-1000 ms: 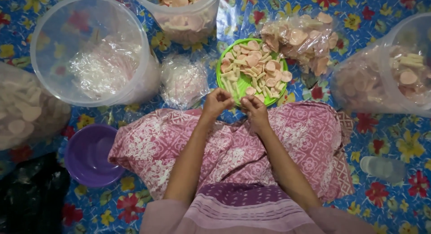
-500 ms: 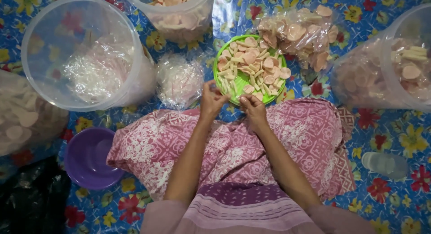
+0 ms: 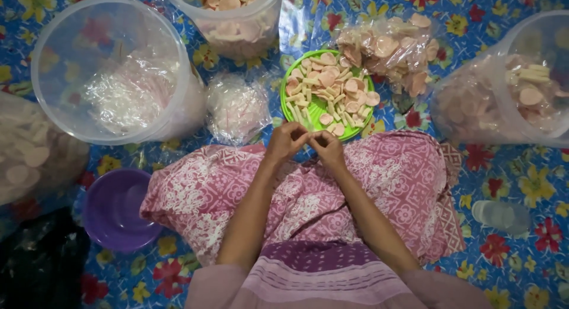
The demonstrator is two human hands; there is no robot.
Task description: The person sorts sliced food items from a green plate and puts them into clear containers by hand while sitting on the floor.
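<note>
I saw the left hand [image 3: 285, 141] and right hand [image 3: 326, 148] curled together, fingertips meeting over the patterned pink cloth [image 3: 403, 184]; whether they pinched anything I could not tell. Just beyond them sat a round green plate [image 3: 287, 105] of flat pink discs and pale sticks. A crinkly clear bag [image 3: 238, 107] lay beside it, and a translucent tub [image 3: 112, 66] held more plastic.

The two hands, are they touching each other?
Touching. The head view shows the left hand and right hand meeting at the fingertips, with no gap, just below the green plate.
</note>
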